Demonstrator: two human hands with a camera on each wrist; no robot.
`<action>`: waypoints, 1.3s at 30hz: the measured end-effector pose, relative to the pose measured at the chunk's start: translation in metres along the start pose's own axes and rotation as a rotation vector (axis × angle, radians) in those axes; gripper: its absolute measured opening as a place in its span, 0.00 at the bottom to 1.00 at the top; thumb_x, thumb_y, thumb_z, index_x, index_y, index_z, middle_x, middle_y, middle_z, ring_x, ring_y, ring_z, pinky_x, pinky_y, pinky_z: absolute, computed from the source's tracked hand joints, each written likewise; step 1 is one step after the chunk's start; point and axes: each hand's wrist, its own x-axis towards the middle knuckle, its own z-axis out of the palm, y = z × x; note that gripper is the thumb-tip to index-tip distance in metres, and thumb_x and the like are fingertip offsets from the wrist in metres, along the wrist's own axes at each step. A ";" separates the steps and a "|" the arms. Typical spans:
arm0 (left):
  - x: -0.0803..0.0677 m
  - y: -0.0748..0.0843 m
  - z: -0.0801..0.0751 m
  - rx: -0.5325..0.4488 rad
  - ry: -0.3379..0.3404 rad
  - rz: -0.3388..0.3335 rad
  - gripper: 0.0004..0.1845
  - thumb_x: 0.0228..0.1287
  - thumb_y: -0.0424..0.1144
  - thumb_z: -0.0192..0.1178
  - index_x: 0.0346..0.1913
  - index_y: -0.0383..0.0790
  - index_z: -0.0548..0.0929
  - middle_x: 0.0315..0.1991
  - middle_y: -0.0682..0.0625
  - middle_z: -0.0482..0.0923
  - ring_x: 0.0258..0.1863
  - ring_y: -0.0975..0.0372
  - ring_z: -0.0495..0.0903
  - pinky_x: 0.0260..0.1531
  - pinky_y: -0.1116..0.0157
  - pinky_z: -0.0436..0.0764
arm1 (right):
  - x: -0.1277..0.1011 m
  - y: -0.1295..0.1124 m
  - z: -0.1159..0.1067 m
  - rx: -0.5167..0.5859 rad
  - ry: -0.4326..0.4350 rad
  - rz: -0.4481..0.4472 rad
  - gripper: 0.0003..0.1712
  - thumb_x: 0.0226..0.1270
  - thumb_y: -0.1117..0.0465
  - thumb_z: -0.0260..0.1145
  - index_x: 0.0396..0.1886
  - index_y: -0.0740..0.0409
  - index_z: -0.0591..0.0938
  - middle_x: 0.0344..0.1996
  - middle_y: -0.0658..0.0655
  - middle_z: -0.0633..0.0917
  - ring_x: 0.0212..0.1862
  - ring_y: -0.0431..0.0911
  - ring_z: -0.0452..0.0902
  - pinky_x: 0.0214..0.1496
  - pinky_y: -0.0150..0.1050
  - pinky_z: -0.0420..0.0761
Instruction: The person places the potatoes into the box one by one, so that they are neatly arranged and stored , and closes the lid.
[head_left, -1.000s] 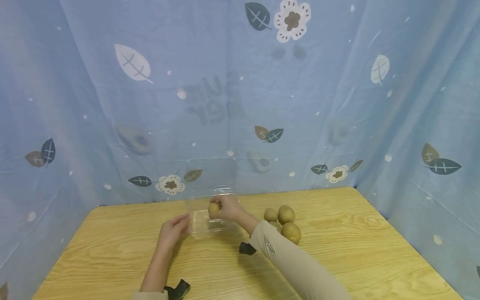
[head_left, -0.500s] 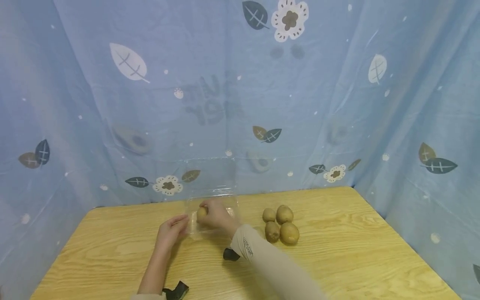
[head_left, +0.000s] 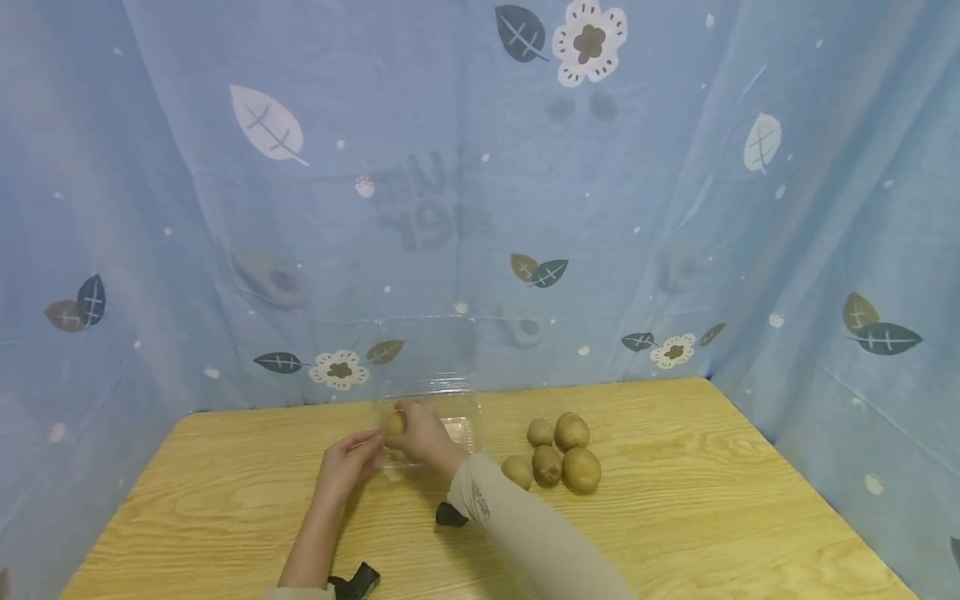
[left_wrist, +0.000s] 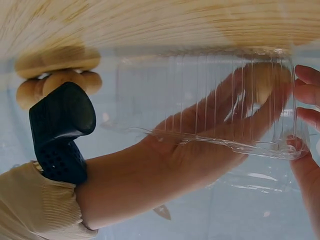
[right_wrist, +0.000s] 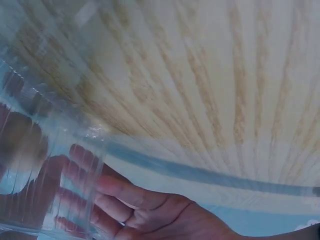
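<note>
While right hand (head_left: 423,433) covers kiwi (head_left: 394,423), clear box (head_left: 457,417) faint, left hand (head_left: 347,463) alongside

Clamshell container (head_left: 438,417): clear thin plastic, glossy, ribbed walls, glare on rim; same ribbing in left wrist view (left_wrist: 210,95).
Kiwi (head_left: 394,422) in right hand (head_left: 422,435): brown skin, matt, looks fuzzy.
Loose kiwis (head_left: 558,454) right of container: same matt brown skin.
Table (head_left: 675,517): light wood, pronounced grain, smooth low-sheen finish.
Backdrop curtain (head_left: 450,167): blue cloth, printed leaves and flowers, creased, matt.
Right sleeve (head_left: 525,533): beige knit fabric, matt.
Wrist mount (left_wrist: 62,130): black plastic, matt.
</note>
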 end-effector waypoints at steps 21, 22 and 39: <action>0.002 0.001 -0.001 0.007 -0.030 -0.017 0.24 0.64 0.43 0.55 0.57 0.29 0.72 0.50 0.41 0.76 0.46 0.57 0.78 0.40 0.72 0.81 | -0.017 0.003 -0.025 0.114 -0.121 -0.019 0.28 0.56 0.52 0.67 0.56 0.58 0.74 0.55 0.57 0.76 0.57 0.52 0.71 0.58 0.43 0.73; 0.002 0.001 -0.001 0.012 -0.030 -0.015 0.24 0.64 0.43 0.55 0.57 0.29 0.71 0.50 0.41 0.76 0.45 0.58 0.77 0.40 0.72 0.81 | -0.018 0.004 -0.027 0.117 -0.119 -0.026 0.27 0.56 0.52 0.66 0.55 0.57 0.74 0.55 0.56 0.77 0.56 0.52 0.71 0.57 0.43 0.74; 0.000 0.001 -0.002 0.009 -0.041 -0.015 0.27 0.64 0.45 0.55 0.59 0.29 0.70 0.55 0.37 0.72 0.44 0.63 0.77 0.38 0.76 0.79 | -0.055 0.055 -0.115 -0.062 -0.120 -0.157 0.19 0.62 0.53 0.60 0.48 0.61 0.78 0.46 0.57 0.81 0.44 0.50 0.77 0.45 0.40 0.78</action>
